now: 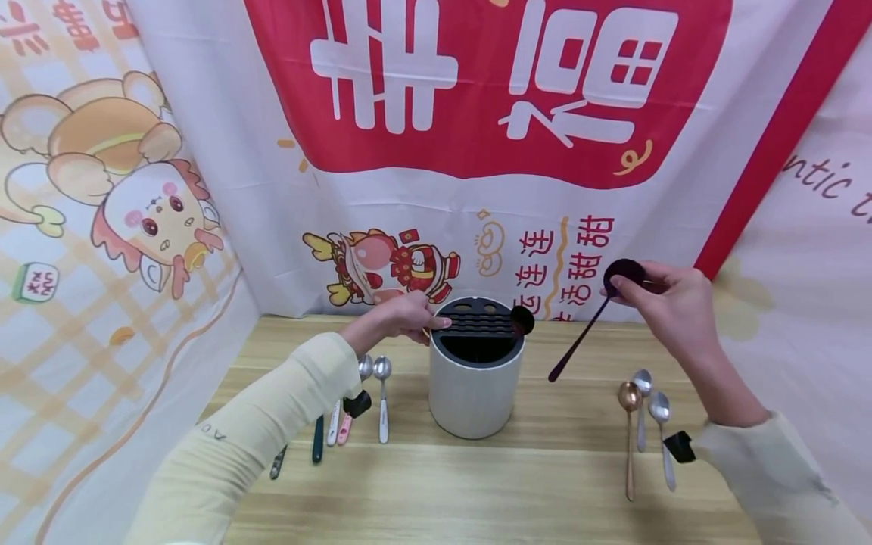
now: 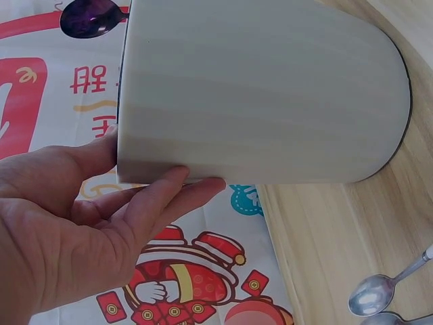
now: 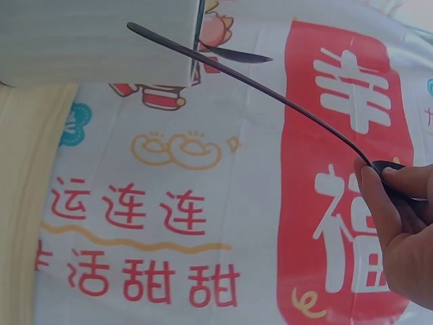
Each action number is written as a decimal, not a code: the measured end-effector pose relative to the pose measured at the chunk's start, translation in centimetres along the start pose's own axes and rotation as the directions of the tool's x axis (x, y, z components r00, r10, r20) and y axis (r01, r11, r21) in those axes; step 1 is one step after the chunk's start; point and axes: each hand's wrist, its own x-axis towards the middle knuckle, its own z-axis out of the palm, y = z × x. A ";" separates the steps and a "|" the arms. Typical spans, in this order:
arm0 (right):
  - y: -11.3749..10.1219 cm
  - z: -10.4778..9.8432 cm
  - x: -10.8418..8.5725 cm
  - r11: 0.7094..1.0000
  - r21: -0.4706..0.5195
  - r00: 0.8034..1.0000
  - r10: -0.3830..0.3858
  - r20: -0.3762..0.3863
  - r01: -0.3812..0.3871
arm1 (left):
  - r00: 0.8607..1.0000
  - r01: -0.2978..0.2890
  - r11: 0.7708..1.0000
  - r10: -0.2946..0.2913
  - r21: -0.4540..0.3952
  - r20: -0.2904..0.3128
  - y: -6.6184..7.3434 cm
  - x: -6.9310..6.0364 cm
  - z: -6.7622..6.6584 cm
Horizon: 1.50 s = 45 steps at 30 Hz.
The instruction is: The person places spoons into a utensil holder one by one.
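Note:
A white cylindrical utensil holder (image 1: pixel 471 401) with a black slotted top stands upright on the wooden table. My left hand (image 1: pixel 407 312) grips its upper edge, thumb over the rim and fingers against the outer wall (image 2: pixel 257 95). To the right and higher up, my right hand (image 1: pixel 674 306) pinches a dark purple spoon (image 1: pixel 579 344) by its bowl. That spoon's handle (image 3: pixel 270 97) slants down toward the holder, apart from it in the head view. Another dark spoon (image 1: pixel 522 321) sits in the holder's right side, its bowl sticking out above the rim and its handle hidden inside.
On the right of the table (image 1: pixel 504 492) lie a copper-coloured spoon (image 1: pixel 630 424) and two silver spoons (image 1: pixel 659 409). Several more spoons, one silver with a white handle (image 1: pixel 383 401), lie left of the holder, partly behind my left sleeve. A printed cloth (image 1: pixel 477 204) hangs behind.

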 end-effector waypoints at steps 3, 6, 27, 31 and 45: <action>-0.6 0.1 0.1 1.000 0.006 1.000 -0.014 -0.008 0.014 | 1.000 -0.002 1.000 0.002 0.002 0.002 0.0 0.1 0.0; -1.3 0.3 0.1 1.000 0.021 1.000 -0.023 -0.014 0.023 | 1.000 -0.003 1.000 0.003 -0.001 0.001 -0.2 0.2 0.0; -4.6 3.7 1.7 0.982 0.114 0.987 -0.139 -0.079 0.148 | 1.000 0.001 1.000 -0.001 0.013 -0.014 -0.1 0.0 0.1; -4.6 4.7 1.9 0.985 0.086 0.988 -0.145 -0.053 0.149 | 1.000 0.002 1.000 -0.002 0.017 -0.016 -0.1 0.1 0.0; -3.4 8.3 1.9 0.967 -0.042 0.967 -0.251 0.050 0.253 | 1.000 -0.012 1.000 0.012 0.016 -0.003 -0.2 0.1 -0.1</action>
